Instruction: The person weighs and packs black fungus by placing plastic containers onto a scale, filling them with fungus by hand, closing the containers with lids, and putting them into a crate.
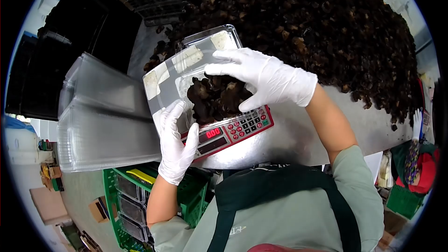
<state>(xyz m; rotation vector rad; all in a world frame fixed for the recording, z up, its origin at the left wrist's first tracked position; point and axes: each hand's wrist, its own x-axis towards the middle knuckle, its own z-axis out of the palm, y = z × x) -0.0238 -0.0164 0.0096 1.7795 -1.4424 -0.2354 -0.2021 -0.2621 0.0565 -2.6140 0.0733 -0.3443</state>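
Note:
Dark, wet-looking wood ear mushrooms (217,98) lie heaped in a clear plastic tray (183,86) over the pan of a red digital scale (254,133). The scale's display reads 0.00. Gloved in white, my left hand (176,142) is at the tray's near left corner, thumb and fingers around its edge. My right hand (268,77), also in a white glove, reaches over the right side with fingers stretched apart. Its thumb comes down beside the mushrooms, and its fingertips extend above the tray's far side. Whether the tray rests on the pan is hard to tell.
A large mound of the same mushrooms (317,32) covers the back of the metal table (298,130). Nested clear plastic containers (107,130) stand left of the scale. Below is a green crate (112,196) holding packed clear boxes. Another person's gloved hand (416,121) shows at far right.

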